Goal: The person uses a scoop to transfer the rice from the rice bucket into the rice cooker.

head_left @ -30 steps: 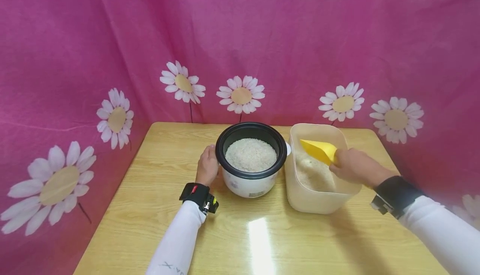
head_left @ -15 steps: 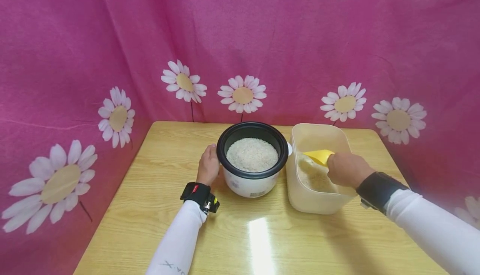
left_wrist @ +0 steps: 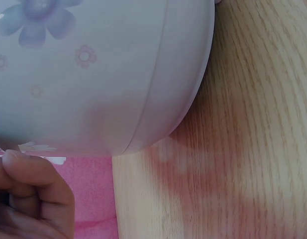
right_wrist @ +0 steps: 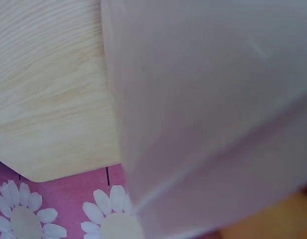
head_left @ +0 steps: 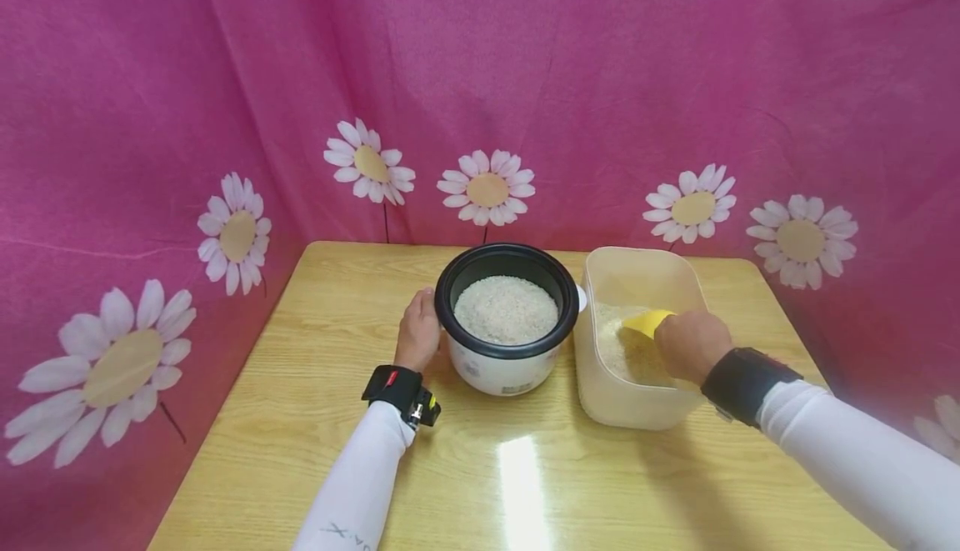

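A white rice cooker (head_left: 480,373) with a black inner pot stands mid-table, a mound of rice (head_left: 506,309) inside. My left hand (head_left: 417,336) grips its left side, where the handle is hidden; the left wrist view shows curled fingers (left_wrist: 36,172) against the flowered wall. To the right, a translucent plastic bin (head_left: 637,408) holds more rice (head_left: 617,343). My right hand (head_left: 693,346) reaches over its right rim and grips a yellow scoop (head_left: 645,322), its tip down at the rice. The bin wall (right_wrist: 203,99) fills most of the right wrist view, blurred.
Both containers stand side by side on a light wooden table (head_left: 337,301), the cooker's right handle (head_left: 581,298) right at the bin. A pink curtain (head_left: 555,101) with white daisies hangs behind the table and along its sides.
My right hand has moved left and down with the scoop, from above the bin to the rice in it. The left hand and cooker keep their places.
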### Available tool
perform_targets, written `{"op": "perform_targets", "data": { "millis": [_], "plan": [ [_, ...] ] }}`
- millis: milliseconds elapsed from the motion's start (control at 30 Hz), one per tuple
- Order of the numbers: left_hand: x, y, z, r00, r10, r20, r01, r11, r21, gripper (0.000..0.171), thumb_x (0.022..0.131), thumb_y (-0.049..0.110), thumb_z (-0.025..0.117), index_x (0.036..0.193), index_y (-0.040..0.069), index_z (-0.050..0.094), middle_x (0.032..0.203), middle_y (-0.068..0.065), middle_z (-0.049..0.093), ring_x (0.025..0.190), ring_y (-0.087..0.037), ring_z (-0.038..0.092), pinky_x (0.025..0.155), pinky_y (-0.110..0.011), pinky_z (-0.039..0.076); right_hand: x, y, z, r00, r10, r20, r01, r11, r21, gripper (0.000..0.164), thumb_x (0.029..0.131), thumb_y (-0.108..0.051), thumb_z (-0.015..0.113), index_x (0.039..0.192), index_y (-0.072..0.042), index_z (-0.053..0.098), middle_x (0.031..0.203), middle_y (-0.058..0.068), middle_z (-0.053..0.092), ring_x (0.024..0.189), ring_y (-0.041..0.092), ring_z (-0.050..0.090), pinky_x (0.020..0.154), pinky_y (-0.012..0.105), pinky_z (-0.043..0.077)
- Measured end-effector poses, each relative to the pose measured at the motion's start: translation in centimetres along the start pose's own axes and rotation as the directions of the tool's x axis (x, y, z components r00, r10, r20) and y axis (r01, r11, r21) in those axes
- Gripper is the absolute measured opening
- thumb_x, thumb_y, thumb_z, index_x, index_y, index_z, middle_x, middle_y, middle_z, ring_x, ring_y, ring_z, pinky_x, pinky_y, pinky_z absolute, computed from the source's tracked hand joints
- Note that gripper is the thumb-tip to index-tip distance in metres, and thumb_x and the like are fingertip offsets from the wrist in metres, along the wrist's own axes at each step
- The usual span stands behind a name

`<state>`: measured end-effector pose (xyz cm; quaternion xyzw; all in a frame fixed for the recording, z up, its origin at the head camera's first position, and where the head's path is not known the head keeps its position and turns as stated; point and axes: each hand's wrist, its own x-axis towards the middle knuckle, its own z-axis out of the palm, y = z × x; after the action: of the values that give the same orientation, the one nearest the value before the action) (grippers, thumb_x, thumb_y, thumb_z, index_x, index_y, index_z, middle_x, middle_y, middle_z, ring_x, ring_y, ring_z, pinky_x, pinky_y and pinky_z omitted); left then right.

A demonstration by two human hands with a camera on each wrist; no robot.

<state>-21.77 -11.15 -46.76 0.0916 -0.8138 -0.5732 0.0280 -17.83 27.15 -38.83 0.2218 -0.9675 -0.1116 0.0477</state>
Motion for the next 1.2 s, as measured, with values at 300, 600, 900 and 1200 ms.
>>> {"op": "perform_targets", "data": {
  "millis": [300, 600, 900, 1200],
  "plan": [
    [-0.1, 0.1, 0.1, 1.000, 0.029, -0.009, -0.029, 1.000, 0.004, 0.053, 0.113, 0.040, 0.025, 0.140, 0.005, 0.055, 0.145, -0.018, 0.059, 0.142, -0.034, 0.051, 0.119, -0.054, 0.039, 0.0, 0.2, -0.4, 0.994, -0.038, 0.103, 0.037, 0.999, 0.018, 0.020, 0.074, -0.005, 0.069, 0.058, -0.009, 0.057, 0.054, 0.002, 0.043, 0.049, 0.021, 0.043, 0.045, 0.044, 0.052],
    [-0.1, 0.0, 0.1, 0.998, 0.057, -0.039, -0.056, 0.998, 0.022, 0.051, 0.113, 0.037, 0.026, 0.134, 0.004, 0.058, 0.134, -0.020, 0.064, 0.132, -0.035, 0.057, 0.113, -0.053, 0.043, 0.5, 1.2, -1.5, 0.924, -0.026, 0.381, -0.049, 0.981, 0.187, 0.009, 0.081, -0.015, 0.069, 0.075, -0.009, 0.066, 0.068, 0.004, 0.055, 0.061, 0.022, 0.051, 0.060, 0.040, 0.053],
    [-0.2, 0.0, -0.1, 1.000, 0.016, -0.023, -0.016, 1.000, 0.012, 0.053, 0.113, 0.040, 0.025, 0.139, 0.006, 0.055, 0.143, -0.018, 0.060, 0.138, -0.034, 0.054, 0.116, -0.054, 0.041, 0.5, 1.2, -2.3, 0.886, -0.046, 0.461, -0.079, 0.965, 0.248, 0.011, 0.084, -0.018, 0.067, 0.081, -0.008, 0.066, 0.071, 0.004, 0.058, 0.065, 0.021, 0.053, 0.064, 0.034, 0.050],
    [-0.2, -0.1, 0.0, 0.999, 0.031, -0.022, -0.031, 0.999, 0.015, 0.054, 0.113, 0.039, 0.025, 0.142, 0.005, 0.055, 0.147, -0.018, 0.059, 0.144, -0.034, 0.051, 0.120, -0.054, 0.038, 0.5, 1.7, -3.4, 0.808, -0.041, 0.588, -0.156, 0.947, 0.280, 0.015, 0.087, -0.021, 0.066, 0.091, -0.006, 0.065, 0.075, 0.005, 0.059, 0.068, 0.021, 0.057, 0.064, 0.031, 0.049]
  ]
}}
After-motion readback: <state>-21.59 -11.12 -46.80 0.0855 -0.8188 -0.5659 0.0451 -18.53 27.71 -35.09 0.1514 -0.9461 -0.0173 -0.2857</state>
